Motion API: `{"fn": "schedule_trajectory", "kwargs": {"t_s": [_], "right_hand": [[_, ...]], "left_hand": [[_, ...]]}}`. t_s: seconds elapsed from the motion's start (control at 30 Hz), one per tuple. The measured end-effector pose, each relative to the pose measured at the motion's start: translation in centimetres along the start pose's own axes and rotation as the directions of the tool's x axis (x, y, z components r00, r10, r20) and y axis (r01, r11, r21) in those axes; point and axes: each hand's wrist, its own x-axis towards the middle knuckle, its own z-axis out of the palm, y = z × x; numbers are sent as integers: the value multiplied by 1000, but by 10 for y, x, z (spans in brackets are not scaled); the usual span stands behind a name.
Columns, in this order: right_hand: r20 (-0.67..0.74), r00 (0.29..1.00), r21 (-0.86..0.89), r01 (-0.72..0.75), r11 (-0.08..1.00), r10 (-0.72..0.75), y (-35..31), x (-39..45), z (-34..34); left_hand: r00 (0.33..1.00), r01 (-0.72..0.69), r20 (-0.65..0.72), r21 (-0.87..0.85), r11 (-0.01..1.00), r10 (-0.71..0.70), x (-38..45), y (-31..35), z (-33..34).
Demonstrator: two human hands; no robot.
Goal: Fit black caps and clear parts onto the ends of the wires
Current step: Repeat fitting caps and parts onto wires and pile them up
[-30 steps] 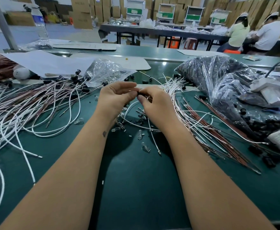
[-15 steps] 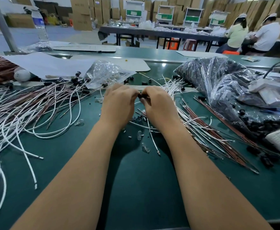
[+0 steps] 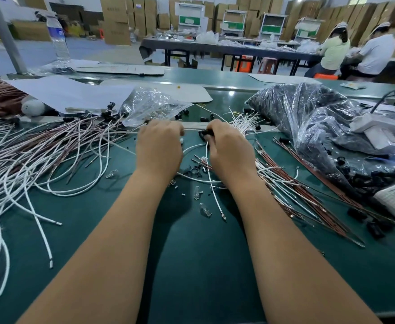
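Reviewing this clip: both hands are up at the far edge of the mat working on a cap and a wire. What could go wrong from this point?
1. The right hand pinches a black cap; it looks small, so it might slip into the loose caps below.
2. The left hand hides its grip, so a poorly seated wire could go unnoticed.
3. The forearms could sweep the clear parts off the green mat.
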Motion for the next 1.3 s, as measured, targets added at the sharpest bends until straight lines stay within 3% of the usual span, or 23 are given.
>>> {"fn": "schedule_trajectory", "kwargs": {"t_s": [0.17, 0.23, 0.4, 0.5, 0.63, 0.8, 0.93, 1.1, 1.3], "right_hand": [[-30, 989, -44, -146, 988, 145, 8, 0, -2], [3, 990, -10, -138, 990, 138, 6, -1, -2], [80, 997, 139, -32, 990, 21, -7, -1, -2], [82, 997, 107, -16, 994, 8, -9, -2, 0], [89, 995, 93, -50, 994, 42, -5, -2, 0], [81, 997, 172, -27, 985, 13, -7, -3, 0], [5, 998, 261, -68, 963, 69, -4, -3, 0], [-59, 996, 245, -55, 968, 72, -1, -2, 0], [-93, 995, 241, 1, 971, 22, -2, -2, -2]], "left_hand": [[965, 259, 17, 63, 964, -260, -3, -22, -4], [976, 217, 13, 12, 976, -217, -5, -19, -1], [989, -128, 39, -282, 951, 145, -4, 2, -1], [988, -6, 142, -396, 918, 67, -5, -1, -1], [987, 81, 162, -474, 877, -4, -6, -2, -1], [976, 198, 196, -613, 765, -96, -5, 4, -3], [961, 276, 211, -669, 690, -180, -3, -1, -4], [952, 306, 216, -724, 618, -219, -3, -4, -3], [948, 317, 230, -723, 614, -219, -3, -5, -1]]}}
